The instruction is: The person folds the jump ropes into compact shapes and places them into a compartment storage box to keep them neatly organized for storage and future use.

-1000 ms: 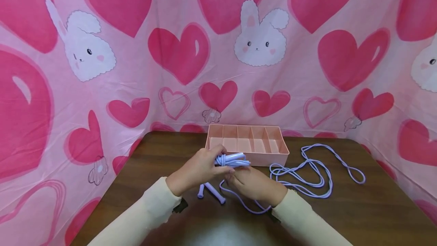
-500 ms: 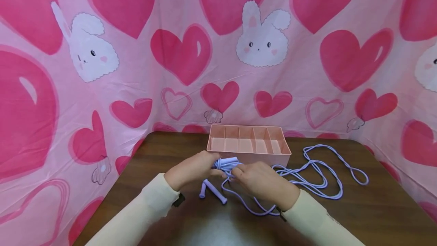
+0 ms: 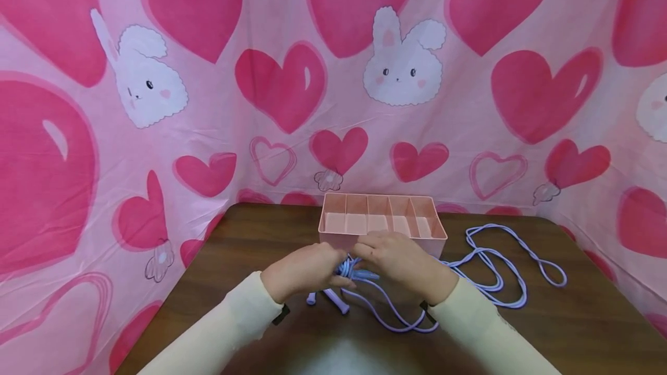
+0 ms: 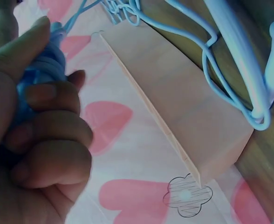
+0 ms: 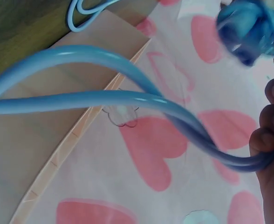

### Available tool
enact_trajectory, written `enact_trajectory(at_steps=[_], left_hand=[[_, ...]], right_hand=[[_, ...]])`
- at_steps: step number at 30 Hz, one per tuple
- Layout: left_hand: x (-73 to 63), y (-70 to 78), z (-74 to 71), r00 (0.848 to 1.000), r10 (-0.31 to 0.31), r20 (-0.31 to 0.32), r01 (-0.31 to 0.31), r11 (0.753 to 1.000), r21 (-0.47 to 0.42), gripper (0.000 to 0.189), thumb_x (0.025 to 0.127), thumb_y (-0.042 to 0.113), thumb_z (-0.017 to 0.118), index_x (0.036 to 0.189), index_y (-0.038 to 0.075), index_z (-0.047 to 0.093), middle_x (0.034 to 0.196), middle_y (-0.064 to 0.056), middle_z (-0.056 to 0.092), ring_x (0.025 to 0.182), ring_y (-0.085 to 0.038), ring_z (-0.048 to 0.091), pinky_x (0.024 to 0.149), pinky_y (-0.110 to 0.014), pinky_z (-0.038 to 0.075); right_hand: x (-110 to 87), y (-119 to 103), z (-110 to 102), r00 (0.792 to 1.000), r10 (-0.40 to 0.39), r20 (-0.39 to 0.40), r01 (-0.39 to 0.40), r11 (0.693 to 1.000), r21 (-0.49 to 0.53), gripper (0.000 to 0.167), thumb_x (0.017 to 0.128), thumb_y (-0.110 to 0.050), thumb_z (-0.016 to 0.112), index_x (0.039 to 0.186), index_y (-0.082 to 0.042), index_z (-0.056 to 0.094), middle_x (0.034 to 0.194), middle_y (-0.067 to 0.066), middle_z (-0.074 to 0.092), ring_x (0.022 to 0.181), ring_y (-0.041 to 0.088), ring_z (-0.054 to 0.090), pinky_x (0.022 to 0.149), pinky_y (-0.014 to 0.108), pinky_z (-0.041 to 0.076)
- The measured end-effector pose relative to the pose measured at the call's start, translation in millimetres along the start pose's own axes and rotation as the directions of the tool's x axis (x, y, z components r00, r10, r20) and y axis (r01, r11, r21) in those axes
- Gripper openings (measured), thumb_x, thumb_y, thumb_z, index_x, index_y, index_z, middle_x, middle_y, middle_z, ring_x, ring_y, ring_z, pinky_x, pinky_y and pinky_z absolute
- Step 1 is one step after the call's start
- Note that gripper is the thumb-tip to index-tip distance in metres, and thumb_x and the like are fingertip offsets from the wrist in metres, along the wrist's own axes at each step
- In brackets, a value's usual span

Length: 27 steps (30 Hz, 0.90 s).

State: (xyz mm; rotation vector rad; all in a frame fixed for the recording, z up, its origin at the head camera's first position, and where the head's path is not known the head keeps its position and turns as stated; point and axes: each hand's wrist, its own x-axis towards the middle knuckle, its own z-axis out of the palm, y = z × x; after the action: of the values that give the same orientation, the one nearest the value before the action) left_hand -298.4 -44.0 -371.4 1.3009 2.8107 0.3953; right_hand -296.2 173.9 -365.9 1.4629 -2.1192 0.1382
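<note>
My left hand point(image 3: 310, 271) grips a bundled jump rope point(image 3: 346, 268), light blue-purple, with cord wound round its handles. In the left wrist view the fingers point(image 4: 58, 130) curl round that bundle, covering much of it. My right hand point(image 3: 401, 259) is just right of the bundle, raised in front of the box. Its fingers point(image 5: 267, 121) hold a doubled strand of cord point(image 5: 123, 98), which arcs away to the left in the right wrist view. On the table below the left hand lie two loose handles point(image 3: 336, 301) of the same colour.
A pink box point(image 3: 333, 241) with several compartments stands behind the hands. Loose cord point(image 3: 516, 304) spreads in loops over the table's right side, and another length point(image 3: 388, 324) curves in front of the right hand. A heart-and-rabbit cloth point(image 3: 292, 85) hangs behind the brown table point(image 3: 250, 230).
The right hand has moved from beneath the bundle up and to its right, in front of the box. The left hand keeps its grip, with the bundle's handle now tilted downward.
</note>
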Motion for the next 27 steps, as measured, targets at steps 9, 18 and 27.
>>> enact_trajectory(at_steps=[9, 18, 27], left_hand=[[1.1, -6.0, 5.3, 0.976, 0.166, -0.141, -0.164, 0.986, 0.027, 0.021, 0.078, 0.020, 0.083, 0.083, 0.017, 0.063, 0.071, 0.014, 0.052, 0.063, -0.002, 0.048, 0.061, -0.014, 0.042], [-1.4, -5.3, -0.1, 0.930, 0.228, -0.287, -0.251, 0.967, -0.044, 0.022, 0.082, 0.007, 0.077, 0.094, 0.012, 0.060, 0.080, 0.009, 0.054, 0.074, -0.007, 0.050, 0.072, -0.017, 0.046], [-7.6, -9.8, 1.6, 0.963, 0.114, -0.244, -0.180, 0.946, -0.270, 0.033, 0.090, 0.016, 0.072, 0.117, 0.014, 0.054, 0.097, 0.010, 0.060, 0.085, -0.006, 0.056, 0.083, -0.025, 0.049]], right_hand=[[-5.5, 20.7, 12.6, 0.997, 0.009, -0.081, 0.011, 0.971, 0.240, 0.020, 0.093, -0.034, 0.065, 0.102, -0.018, 0.073, 0.085, -0.007, 0.052, 0.079, 0.009, 0.051, 0.073, 0.022, 0.044], [-11.6, 32.5, 31.5, 0.963, 0.261, -0.063, -0.174, 0.786, 0.593, 0.012, 0.097, -0.012, 0.058, 0.099, -0.012, 0.069, 0.090, -0.007, 0.065, 0.082, 0.008, 0.060, 0.075, 0.027, 0.051], [-16.4, 33.3, 38.7, 0.902, 0.429, 0.044, -0.355, 0.682, 0.640, 0.028, 0.097, -0.011, 0.059, 0.123, -0.010, 0.067, 0.112, -0.004, 0.069, 0.104, 0.013, 0.063, 0.091, 0.035, 0.049]])
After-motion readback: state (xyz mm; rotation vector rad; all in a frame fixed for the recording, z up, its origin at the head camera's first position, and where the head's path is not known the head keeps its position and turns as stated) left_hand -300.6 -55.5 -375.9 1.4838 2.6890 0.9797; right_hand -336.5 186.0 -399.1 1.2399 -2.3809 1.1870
